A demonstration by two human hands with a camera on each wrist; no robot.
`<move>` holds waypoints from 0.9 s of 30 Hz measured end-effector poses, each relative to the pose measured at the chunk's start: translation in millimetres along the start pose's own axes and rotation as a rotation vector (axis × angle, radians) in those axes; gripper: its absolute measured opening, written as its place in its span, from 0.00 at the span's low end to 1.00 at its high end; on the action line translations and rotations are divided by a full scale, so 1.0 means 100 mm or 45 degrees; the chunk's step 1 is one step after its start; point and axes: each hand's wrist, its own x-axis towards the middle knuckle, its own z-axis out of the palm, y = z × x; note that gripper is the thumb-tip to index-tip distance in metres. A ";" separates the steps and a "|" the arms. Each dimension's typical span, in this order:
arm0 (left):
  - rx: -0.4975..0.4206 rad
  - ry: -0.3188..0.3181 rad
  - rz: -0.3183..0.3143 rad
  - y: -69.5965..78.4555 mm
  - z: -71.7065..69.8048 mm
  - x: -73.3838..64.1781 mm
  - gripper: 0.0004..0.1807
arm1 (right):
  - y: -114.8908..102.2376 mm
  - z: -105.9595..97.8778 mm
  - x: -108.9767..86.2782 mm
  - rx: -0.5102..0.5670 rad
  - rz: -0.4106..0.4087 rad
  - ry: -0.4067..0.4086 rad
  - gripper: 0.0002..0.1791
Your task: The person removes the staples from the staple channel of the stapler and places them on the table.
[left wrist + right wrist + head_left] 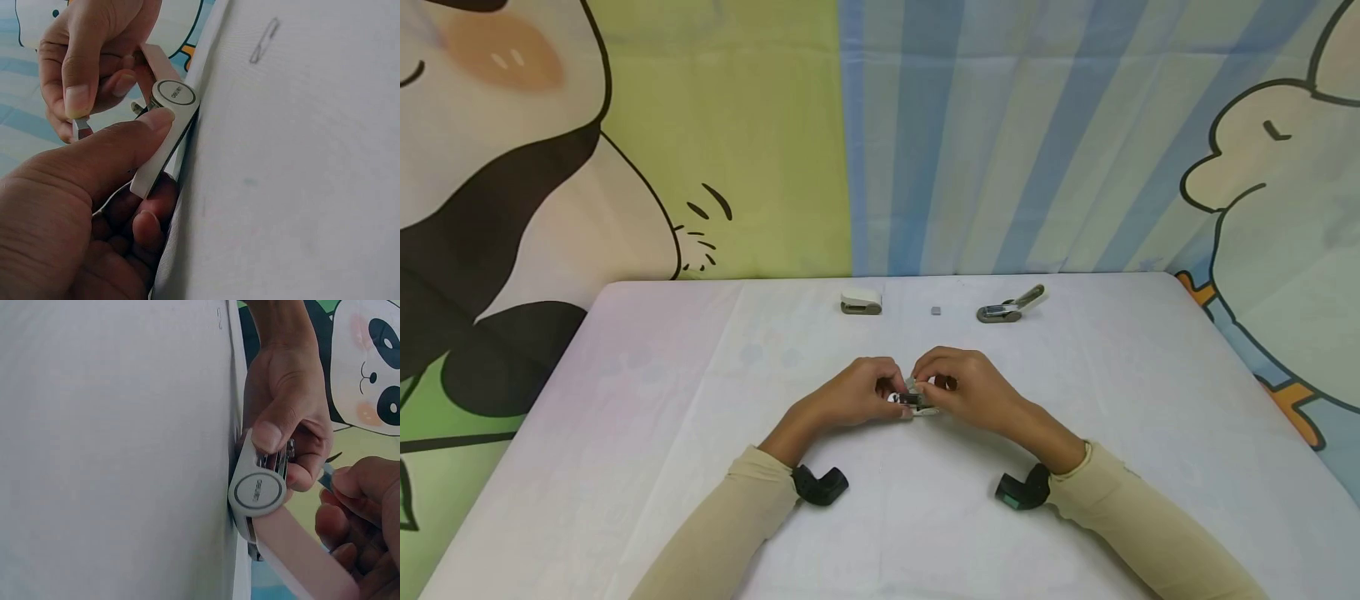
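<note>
1. Stapler (175,95), white with a round badge, sits in the left hand (853,396), which is curled round it with the thumb pressed on its side. The cover (300,547) is swung well away from the metal rail (275,462).
2. Right hand (966,379) has a narrow thumb-and-finger pinch on a small grey piece (80,129), near the left thumb. Looks like staples to me, but it's too tiny to swear to.
3. My read: the step in hand is loading, with the piece up near the rail but not seated yet. Can't tell if the rail has anything in it.
4. Next move, I'd say, calls for the left hand to hold steady while the right lines the piece up square with the rail so it doesn't tip. Cover can wait.
5. Beyond the left hand there's another stapler (861,304), cover down. Beyond the right hand, a third stapler (997,312) has its arm raised, with a little grey block (936,311) between those two.
</note>
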 end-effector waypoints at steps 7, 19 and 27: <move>-0.008 -0.030 0.008 -0.03 0.00 0.00 0.09 | 0.04 -0.03 0.02 -0.028 -0.054 0.142 0.03; -0.046 -0.039 -0.019 -0.03 0.00 -0.01 0.09 | 0.16 -0.32 0.03 -0.067 -0.054 0.416 0.02; -0.059 -0.035 -0.032 -0.03 0.00 -0.02 0.09 | 0.13 -0.43 0.11 -0.073 0.052 0.453 0.06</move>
